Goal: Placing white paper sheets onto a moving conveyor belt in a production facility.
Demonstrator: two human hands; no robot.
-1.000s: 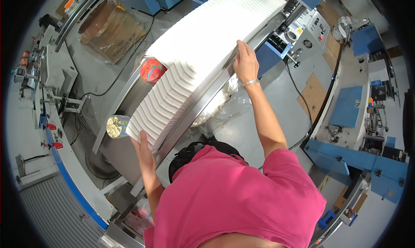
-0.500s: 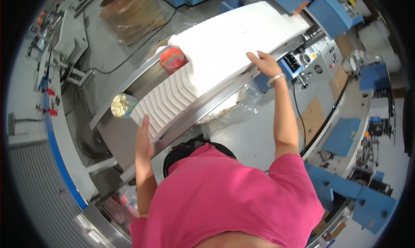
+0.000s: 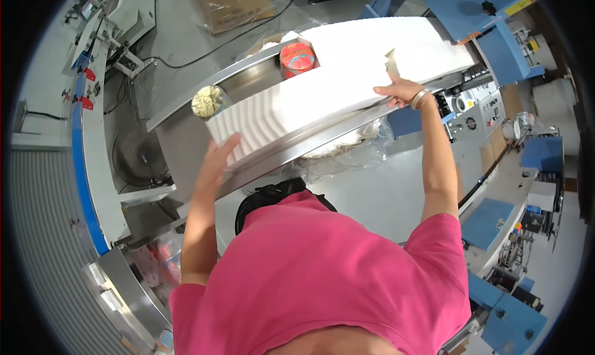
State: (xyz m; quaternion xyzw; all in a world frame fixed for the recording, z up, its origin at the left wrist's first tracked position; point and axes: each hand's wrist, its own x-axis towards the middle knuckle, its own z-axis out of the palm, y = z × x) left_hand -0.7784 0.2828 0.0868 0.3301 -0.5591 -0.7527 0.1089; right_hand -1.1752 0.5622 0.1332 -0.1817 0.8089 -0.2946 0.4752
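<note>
A long row of thin white sheets (image 3: 347, 64), packed on edge, lies along a metal trough (image 3: 186, 137). My left hand (image 3: 215, 163) rests against the row's left end with its fingers stretched out. Over the row's near side, further right, is my right hand (image 3: 400, 93), thumb and fingers apart; a bracelet circles that wrist. Just beyond its fingers, a small beige flap (image 3: 390, 62) sticks up from the sheets. A red round-topped container (image 3: 297, 60) stands against the row's far side. Near the left end sits a cylinder with a crumpled, cream-coloured top (image 3: 209, 101).
Blue machine housings (image 3: 458, 8) stand at the far right, beside a control panel (image 3: 474, 116). Crumpled clear plastic (image 3: 365, 141) lies below the trough's near rail. A black cable (image 3: 186, 64) runs over the floor behind. A long blue-edged bench (image 3: 87, 188) is at left.
The whole view has shifted, so the trough appears further right and higher. The left part of the row looks less zigzag. A beige flap now shows by my right hand.
</note>
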